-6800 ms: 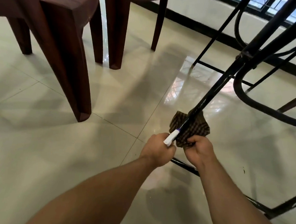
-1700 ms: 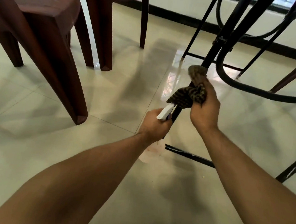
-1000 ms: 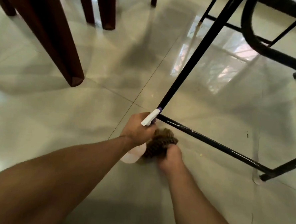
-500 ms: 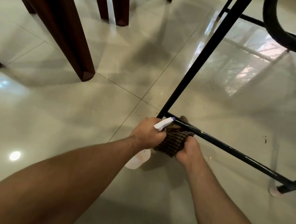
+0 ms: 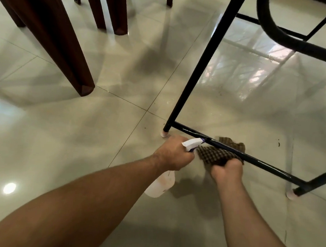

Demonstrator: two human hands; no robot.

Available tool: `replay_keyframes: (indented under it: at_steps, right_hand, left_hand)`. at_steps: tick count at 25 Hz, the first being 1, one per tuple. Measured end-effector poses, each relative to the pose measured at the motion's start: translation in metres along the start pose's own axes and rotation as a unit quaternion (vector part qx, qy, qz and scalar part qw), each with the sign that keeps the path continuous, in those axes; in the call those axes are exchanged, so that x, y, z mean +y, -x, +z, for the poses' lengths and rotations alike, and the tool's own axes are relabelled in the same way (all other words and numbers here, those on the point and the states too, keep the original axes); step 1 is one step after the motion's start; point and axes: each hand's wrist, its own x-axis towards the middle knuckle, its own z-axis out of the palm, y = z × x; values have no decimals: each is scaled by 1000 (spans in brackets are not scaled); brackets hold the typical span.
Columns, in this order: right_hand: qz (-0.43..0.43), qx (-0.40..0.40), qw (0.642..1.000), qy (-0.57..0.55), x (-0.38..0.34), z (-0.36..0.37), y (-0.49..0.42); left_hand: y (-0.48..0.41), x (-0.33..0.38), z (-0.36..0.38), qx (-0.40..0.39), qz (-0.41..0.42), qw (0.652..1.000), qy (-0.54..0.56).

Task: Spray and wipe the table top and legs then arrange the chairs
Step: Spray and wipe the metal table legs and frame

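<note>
Wiping low along the black crossbar [image 5: 251,159], the right hand [image 5: 227,170] is clenched on the checked cloth [image 5: 216,155], which drapes over and behind the bar just beyond the knuckles; a loose fold could slip off, leaving the far stretch toward the foot [image 5: 290,195] unwiped; the left hand [image 5: 172,153] is wrapped tight round the spray bottle [image 5: 162,184], nozzle touching the bar, and a stray squeeze would likely wet the glossy floor [image 5: 81,137], a slip hazard near the chair legs [image 5: 63,46].

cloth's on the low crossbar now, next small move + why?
Probably slide the right hand with the checked cloth rightward along the crossbar toward the far foot; that stretch lies beyond the cloth. Left hand just holds the spray bottle.
</note>
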Motion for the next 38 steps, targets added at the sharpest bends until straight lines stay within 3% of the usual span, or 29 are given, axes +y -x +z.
replay_keyframes:
  at_steps: [4,8,13,17,21,25,28,30,32,33,35,36,38]
  right_hand:
    - [56,-9,998,32,-12,-23,0]
    - [-33,6,999,-21,-48,-31,11]
    - [40,59,995,72,-66,-59,17]
    - [-74,117,990,-9,-112,-73,21]
    - [-28,98,994,42,-125,-86,28]
    - [-94,225,970,10,-149,-104,29]
    - [-107,260,959,31,-152,-104,41]
    - [-173,281,944,5,-149,-104,47]
    - [-341,275,898,-48,-150,-107,47]
    - [-426,300,854,-2,-151,-111,45]
    - [-518,339,758,205,-147,-105,46]
    - [-516,332,707,350,-142,-100,43]
    - [-418,299,579,633,-131,-90,39]
  left_hand:
    - [0,17,20,-49,-3,999,6]
    - [0,37,34,-47,-14,998,31]
    - [-4,60,65,-86,-2,995,50]
    - [-4,80,86,-100,12,993,54]
    - [-5,95,117,-130,18,991,35]
    - [-6,105,134,-134,14,989,59]
    - [-7,111,147,-138,27,989,46]
    - [-8,115,155,-128,36,990,47]
    - [-10,119,161,-119,46,990,60]
    - [-11,119,162,-117,54,990,57]
    - [-11,120,161,-109,67,991,50]
    - [-11,119,158,-106,70,990,53]
    - [-11,116,150,-98,81,990,56]
